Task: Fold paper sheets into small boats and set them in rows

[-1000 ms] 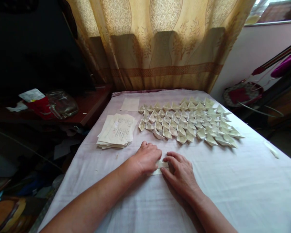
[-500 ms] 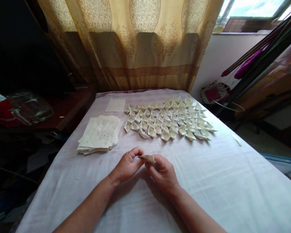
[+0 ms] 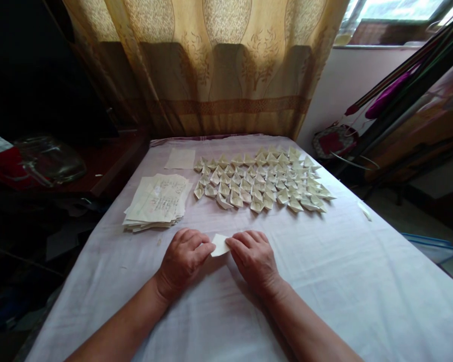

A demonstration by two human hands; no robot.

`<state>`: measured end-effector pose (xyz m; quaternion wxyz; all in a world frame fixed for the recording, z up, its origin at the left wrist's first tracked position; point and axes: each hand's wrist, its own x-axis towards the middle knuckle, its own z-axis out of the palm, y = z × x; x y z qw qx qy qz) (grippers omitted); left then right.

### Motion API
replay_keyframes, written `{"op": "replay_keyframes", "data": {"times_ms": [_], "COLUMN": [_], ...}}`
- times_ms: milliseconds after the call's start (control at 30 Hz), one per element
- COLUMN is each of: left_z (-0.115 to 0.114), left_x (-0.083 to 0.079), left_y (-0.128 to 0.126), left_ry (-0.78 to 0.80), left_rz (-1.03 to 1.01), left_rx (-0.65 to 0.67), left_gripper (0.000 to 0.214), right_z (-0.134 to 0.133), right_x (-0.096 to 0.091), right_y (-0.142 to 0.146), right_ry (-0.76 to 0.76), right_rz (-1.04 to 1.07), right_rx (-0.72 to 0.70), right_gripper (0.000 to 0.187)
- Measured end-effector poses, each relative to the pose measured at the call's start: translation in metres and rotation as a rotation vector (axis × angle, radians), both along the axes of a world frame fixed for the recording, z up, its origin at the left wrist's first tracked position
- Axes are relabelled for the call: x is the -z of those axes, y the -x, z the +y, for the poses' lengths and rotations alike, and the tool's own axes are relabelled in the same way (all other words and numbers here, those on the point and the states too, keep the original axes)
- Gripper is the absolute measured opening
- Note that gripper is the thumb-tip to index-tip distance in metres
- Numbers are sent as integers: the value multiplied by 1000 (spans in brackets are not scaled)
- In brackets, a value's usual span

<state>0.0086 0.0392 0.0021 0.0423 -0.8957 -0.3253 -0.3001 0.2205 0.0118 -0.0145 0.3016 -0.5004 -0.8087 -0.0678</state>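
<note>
A small folded piece of paper (image 3: 220,245), pale and roughly square, is held between my two hands above the white cloth. My left hand (image 3: 184,259) pinches its left edge between thumb and fingers. On the opposite edge, my right hand (image 3: 253,259) grips it the same way. Beyond them stand several rows of small folded paper boats (image 3: 264,181). A stack of cream paper sheets (image 3: 158,201), the top one bearing handwriting, lies past my left hand. One more loose sheet (image 3: 180,159) is flat behind the stack.
The white tablecloth (image 3: 347,281) covers the surface under my hands. A dark cabinet (image 3: 113,166) with a clear jar (image 3: 51,158) adjoins it on the left. A patterned curtain (image 3: 226,75) hangs at the back. A small white scrap (image 3: 365,211) lies near the right edge.
The folded paper has turned from an edge-on, pointed shape to a flat face towards me. My hands have shifted to its left and right edges, knuckles up.
</note>
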Motion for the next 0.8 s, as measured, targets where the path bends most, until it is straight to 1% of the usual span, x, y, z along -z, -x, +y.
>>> {"op": "replay_keyframes", "data": {"times_ms": [67, 133, 267, 400, 533, 700, 800], "left_z": [-5, -11, -21, -27, -30, -30, -29], "left_x": [8, 11, 8, 3, 5, 8, 11], "left_y": [10, 18, 25, 20, 12, 8, 9], "left_ry": [15, 57, 128, 96, 69, 77, 130], "left_rz": [60, 103, 147, 187, 209, 240, 192], "left_rx": [21, 48, 53, 20, -13, -41, -60], "left_gripper": [18, 17, 21, 19, 16, 16, 17], "right_z": [-2, -5, -9, -9, -7, -1, 7], "right_x": [4, 7, 6, 2, 2, 0, -1], "right_y": [3, 4, 0, -6, -10, -13, -16], "right_ry": [70, 144, 231, 258, 270, 258, 275], "right_rz": [-28, -39, 1, -19, -51, -86, -77], "right_rx": [-41, -79, -112, -156, -205, -237, -268], "right_gripper": [13, 13, 13, 17, 19, 18, 18]}}
